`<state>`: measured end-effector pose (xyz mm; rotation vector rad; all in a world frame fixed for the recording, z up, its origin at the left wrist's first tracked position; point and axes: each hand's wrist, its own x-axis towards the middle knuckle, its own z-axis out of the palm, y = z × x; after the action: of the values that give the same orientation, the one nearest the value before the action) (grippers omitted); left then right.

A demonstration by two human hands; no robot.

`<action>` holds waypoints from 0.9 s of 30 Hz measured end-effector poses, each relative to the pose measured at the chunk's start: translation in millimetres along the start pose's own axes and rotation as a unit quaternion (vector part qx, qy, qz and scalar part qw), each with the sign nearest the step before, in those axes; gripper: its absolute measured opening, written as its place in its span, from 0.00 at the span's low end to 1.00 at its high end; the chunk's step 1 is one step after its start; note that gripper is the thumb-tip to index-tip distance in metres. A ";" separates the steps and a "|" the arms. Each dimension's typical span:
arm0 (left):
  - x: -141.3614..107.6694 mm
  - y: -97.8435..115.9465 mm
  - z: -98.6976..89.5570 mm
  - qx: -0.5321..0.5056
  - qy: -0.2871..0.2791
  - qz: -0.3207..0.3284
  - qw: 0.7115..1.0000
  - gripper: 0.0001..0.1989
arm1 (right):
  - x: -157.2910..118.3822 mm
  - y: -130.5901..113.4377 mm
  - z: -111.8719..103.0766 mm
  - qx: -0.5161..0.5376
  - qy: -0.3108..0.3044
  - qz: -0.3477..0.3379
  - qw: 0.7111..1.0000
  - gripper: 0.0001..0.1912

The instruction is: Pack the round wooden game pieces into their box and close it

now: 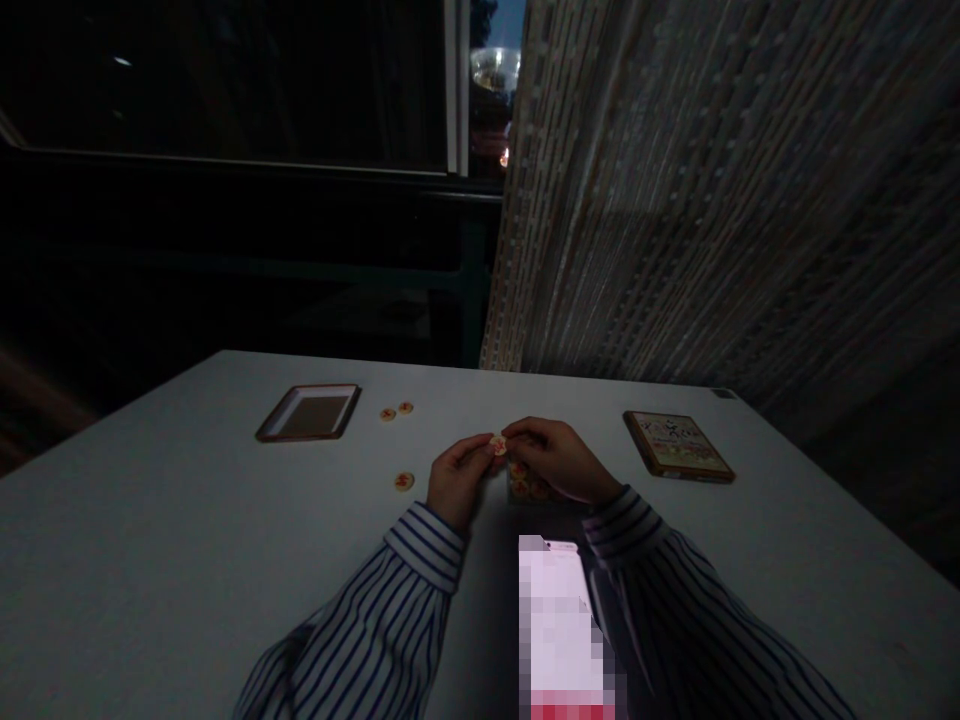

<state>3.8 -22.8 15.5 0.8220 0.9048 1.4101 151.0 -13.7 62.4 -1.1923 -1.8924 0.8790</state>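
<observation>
Between my two hands is a round xiangqi piece (499, 446) with a red character on its face. The fingers of my left hand (459, 477) pinch it from the left, and those of my right hand (559, 458) close on its right edge. Under my right hand sits a small clear box (517, 495) with several more round pieces in it, partly hidden by that hand. Left of my hands, one loose piece (404, 482) lies on the white table (315, 560). Two others, a left one (387, 414) and a right one (406, 408), lie farther back.
An open shallow tray or lid (309, 413) lies at the back left. A closed box with a printed cover (679, 445) is at the right. Near my right forearm a lit phone (562, 620), its screen blurred out, stands out brightly. A string curtain (637, 200) hangs behind the table.
</observation>
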 end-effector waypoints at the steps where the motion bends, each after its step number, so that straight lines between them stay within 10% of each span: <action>1: 0.1 -0.3 -0.2 -0.002 0.000 0.000 1.000 0.16 | 0.0 0.2 0.0 0.001 -0.002 -0.003 1.000 0.10; 27: -3.2 2.8 3.1 -0.016 0.004 -0.002 1.000 0.17 | -0.9 -3.6 0.7 0.013 -0.004 -0.022 1.000 0.11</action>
<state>5.5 -25.8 19.5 0.7905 0.8862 1.4222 149.1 -15.8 64.9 -1.1301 -1.9001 0.8830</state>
